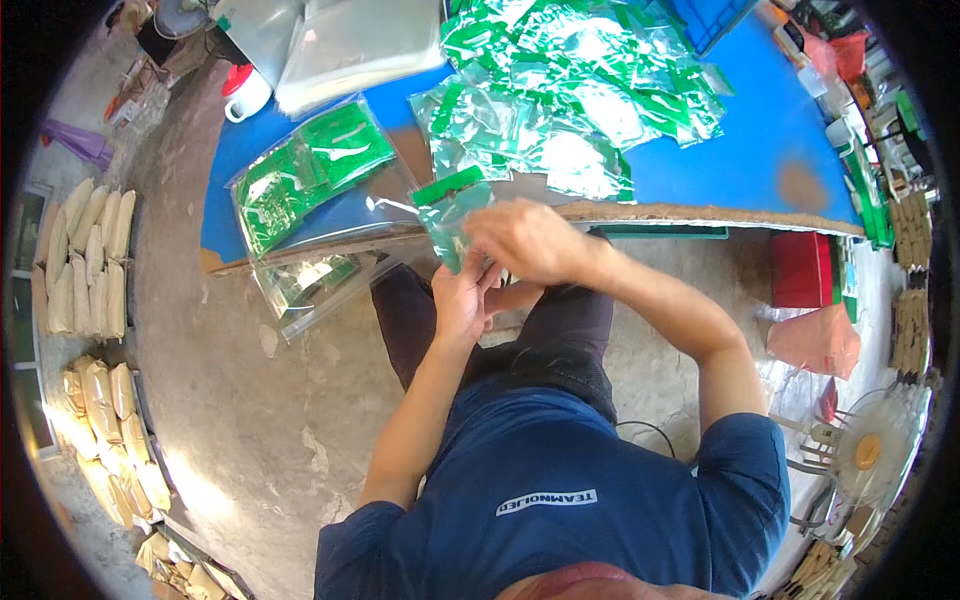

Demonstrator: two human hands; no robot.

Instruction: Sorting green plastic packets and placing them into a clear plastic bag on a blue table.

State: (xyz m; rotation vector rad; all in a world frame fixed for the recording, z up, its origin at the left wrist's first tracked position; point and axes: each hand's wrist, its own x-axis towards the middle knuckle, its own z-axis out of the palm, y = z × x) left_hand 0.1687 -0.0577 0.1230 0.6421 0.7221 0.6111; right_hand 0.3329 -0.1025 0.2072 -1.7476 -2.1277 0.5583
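Observation:
In front of my lap, just off the table's near edge, my left hand (460,302) grips the lower end of a small clear plastic packet (450,212) with a green top band. My right hand (528,240) is bent over that packet from the right, its fingers curled down beside the left fingertips. Motion smears the right fingers, and what they pinch, if anything, is hidden. To the left, a large clear bag (312,180) with several green packets inside hangs partly over the table edge.
Many green-topped packets (570,90) lie heaped on the blue table (740,180). Farther left are a stack of clear plastic sheets (360,50) and a white mug with a red lid (246,95). A fan (865,450) stands at right; wrapped bundles (90,260) line the left wall.

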